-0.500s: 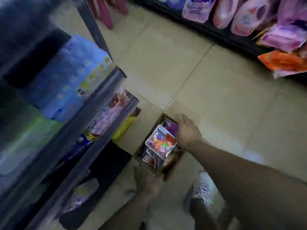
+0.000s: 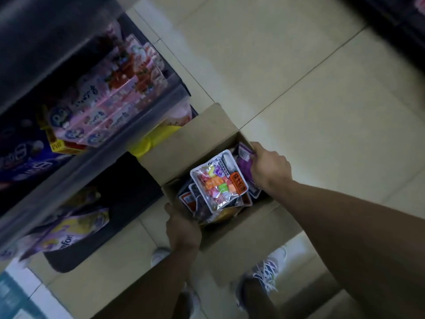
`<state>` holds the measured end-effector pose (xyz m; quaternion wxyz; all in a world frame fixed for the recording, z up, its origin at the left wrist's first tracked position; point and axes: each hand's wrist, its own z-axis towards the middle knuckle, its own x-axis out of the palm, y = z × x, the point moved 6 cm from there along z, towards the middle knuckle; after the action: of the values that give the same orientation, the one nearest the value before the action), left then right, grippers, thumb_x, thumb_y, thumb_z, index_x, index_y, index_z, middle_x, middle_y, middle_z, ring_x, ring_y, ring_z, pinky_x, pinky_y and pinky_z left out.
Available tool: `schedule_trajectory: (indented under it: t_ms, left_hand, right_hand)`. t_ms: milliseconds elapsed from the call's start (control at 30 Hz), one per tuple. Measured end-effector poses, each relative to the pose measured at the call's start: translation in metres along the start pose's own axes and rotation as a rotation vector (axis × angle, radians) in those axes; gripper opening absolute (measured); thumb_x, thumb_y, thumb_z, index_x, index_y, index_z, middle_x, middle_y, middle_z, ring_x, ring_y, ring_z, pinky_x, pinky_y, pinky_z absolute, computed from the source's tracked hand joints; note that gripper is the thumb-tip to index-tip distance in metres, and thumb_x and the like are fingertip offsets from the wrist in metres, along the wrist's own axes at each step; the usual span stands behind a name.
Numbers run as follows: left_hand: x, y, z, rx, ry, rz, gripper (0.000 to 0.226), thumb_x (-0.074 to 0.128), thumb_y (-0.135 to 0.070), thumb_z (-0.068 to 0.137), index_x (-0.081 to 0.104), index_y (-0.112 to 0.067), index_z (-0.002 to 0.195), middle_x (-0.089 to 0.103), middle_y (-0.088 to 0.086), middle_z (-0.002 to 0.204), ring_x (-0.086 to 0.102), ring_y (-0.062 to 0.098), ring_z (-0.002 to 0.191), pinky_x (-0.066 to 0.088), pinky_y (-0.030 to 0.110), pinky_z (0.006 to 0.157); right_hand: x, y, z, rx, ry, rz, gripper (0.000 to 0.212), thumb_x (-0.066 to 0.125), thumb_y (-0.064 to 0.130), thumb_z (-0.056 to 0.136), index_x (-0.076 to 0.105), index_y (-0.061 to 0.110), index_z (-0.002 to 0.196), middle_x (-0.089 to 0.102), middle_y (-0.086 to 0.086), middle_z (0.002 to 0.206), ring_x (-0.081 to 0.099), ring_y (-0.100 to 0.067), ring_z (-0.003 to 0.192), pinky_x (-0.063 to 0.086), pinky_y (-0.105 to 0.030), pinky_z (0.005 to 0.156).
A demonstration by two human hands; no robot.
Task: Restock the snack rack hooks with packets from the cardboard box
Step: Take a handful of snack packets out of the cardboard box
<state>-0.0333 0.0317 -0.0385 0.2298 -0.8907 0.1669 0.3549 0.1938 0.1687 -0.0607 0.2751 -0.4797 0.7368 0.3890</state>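
Observation:
An open cardboard box (image 2: 181, 143) stands on the tiled floor beside the shelves, holding several snack packets. On top lies a clear packet of coloured sweets (image 2: 218, 180). My right hand (image 2: 269, 166) reaches into the box's far side and grips a purple packet (image 2: 245, 162). My left hand (image 2: 181, 229) holds the box's near left rim, fingers curled over the edge. The snack rack hooks are not in view.
Grey shelves (image 2: 96, 143) at left carry pink boxes (image 2: 103, 107), a yellow pack (image 2: 151, 139) and purple bags (image 2: 64, 233). My shoes (image 2: 264, 272) stand just below the box. Pale floor tiles (image 2: 299, 77) stretch to the right; a dark shelf base (image 2: 402, 26) fills the top right corner.
The view has tipped down and closer to the box. My right hand has moved from the box's rim onto the purple packet inside. The left hand stays at the near rim.

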Motion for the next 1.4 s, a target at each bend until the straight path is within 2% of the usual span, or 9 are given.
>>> schedule_trajectory:
  t_ms: [100,267,433,600,767,900,1067,1200,1400]
  left_hand:
    - [0.000,0.000,0.010,0.053,-0.026,0.011,0.044,0.059,-0.004,0.098,0.041,0.002,0.137,0.066,0.033,0.123,0.064,0.052,0.110,0.045,0.042,0.077]
    - [0.001,-0.023,-0.013,0.112,0.046,0.062,0.042,0.056,-0.004,0.100,0.040,0.001,0.139,0.068,0.030,0.123,0.065,0.048,0.110,0.039,0.033,0.073]
    - [-0.002,-0.071,-0.055,0.192,0.115,0.085,0.048,0.052,-0.001,0.096,0.038,-0.011,0.141,0.070,0.020,0.122,0.067,0.041,0.106,0.048,0.035,0.075]
    - [-0.020,-0.162,-0.113,0.279,0.176,0.070,0.028,0.052,-0.012,0.101,0.045,-0.017,0.127,0.071,0.007,0.121,0.066,0.025,0.097,0.047,0.030,0.078]
    - [-0.028,-0.260,-0.144,0.398,0.178,0.071,0.027,0.053,-0.005,0.098,0.044,-0.021,0.118,0.058,-0.008,0.093,0.048,-0.001,0.070,0.041,0.024,0.072]
    - [-0.031,-0.338,-0.144,0.430,0.157,0.018,0.025,0.054,-0.002,0.099,0.049,-0.021,0.115,0.056,-0.010,0.089,0.051,0.007,0.071,0.041,0.018,0.062]
    - [-0.033,-0.424,-0.125,0.429,0.171,-0.009,0.030,0.065,-0.015,0.097,0.043,-0.027,0.114,0.069,-0.003,0.109,0.065,0.017,0.089,0.056,0.036,0.076]
    - [-0.047,-0.498,-0.115,0.438,0.189,-0.019,0.034,0.066,-0.018,0.099,0.039,-0.026,0.116,0.063,-0.005,0.106,0.058,0.014,0.086,0.047,0.026,0.066]
    - [-0.065,-0.585,-0.097,0.317,0.127,-0.095,0.034,0.065,-0.017,0.098,0.044,-0.022,0.126,0.065,-0.004,0.109,0.064,0.020,0.094,0.057,0.038,0.080]
  right_hand:
    - [-0.001,-0.012,-0.013,0.058,-0.042,0.032,0.036,0.043,0.027,0.098,0.047,0.026,0.134,0.069,-0.019,0.108,0.062,-0.044,0.097,0.039,-0.040,0.075]
    - [-0.012,-0.049,-0.028,0.177,-0.072,0.098,0.028,0.039,0.028,0.101,0.048,0.023,0.128,0.069,-0.023,0.108,0.062,-0.046,0.097,0.039,-0.040,0.075]
    - [-0.061,-0.084,-0.055,0.267,-0.091,0.123,0.028,0.038,0.026,0.103,0.048,0.020,0.129,0.069,-0.024,0.108,0.062,-0.047,0.097,0.045,-0.043,0.079]
    - [-0.146,-0.125,-0.079,0.362,-0.127,0.167,0.028,0.039,0.024,0.103,0.047,0.022,0.130,0.069,-0.023,0.108,0.063,-0.046,0.096,0.051,-0.043,0.080]
    - [-0.240,-0.151,-0.075,0.443,-0.191,0.204,0.028,0.041,0.024,0.101,0.049,0.022,0.127,0.068,-0.024,0.109,0.063,-0.046,0.098,0.051,-0.042,0.081]
    - [-0.320,-0.155,-0.037,0.455,-0.235,0.198,0.026,0.041,0.023,0.102,0.051,0.019,0.126,0.067,-0.026,0.112,0.062,-0.047,0.102,0.045,-0.042,0.079]
    - [-0.405,-0.147,0.016,0.440,-0.283,0.174,0.027,0.040,0.024,0.101,0.050,0.022,0.126,0.069,-0.021,0.109,0.064,-0.043,0.101,0.050,-0.042,0.082]
    - [-0.461,-0.139,0.069,0.422,-0.279,0.213,0.031,0.044,0.022,0.096,0.049,0.026,0.126,0.071,-0.017,0.105,0.066,-0.040,0.095,0.056,-0.044,0.082]
    - [-0.538,-0.119,0.152,0.327,-0.224,0.147,0.033,0.045,0.022,0.102,0.051,0.022,0.135,0.069,-0.020,0.114,0.065,-0.041,0.104,0.049,-0.040,0.083]
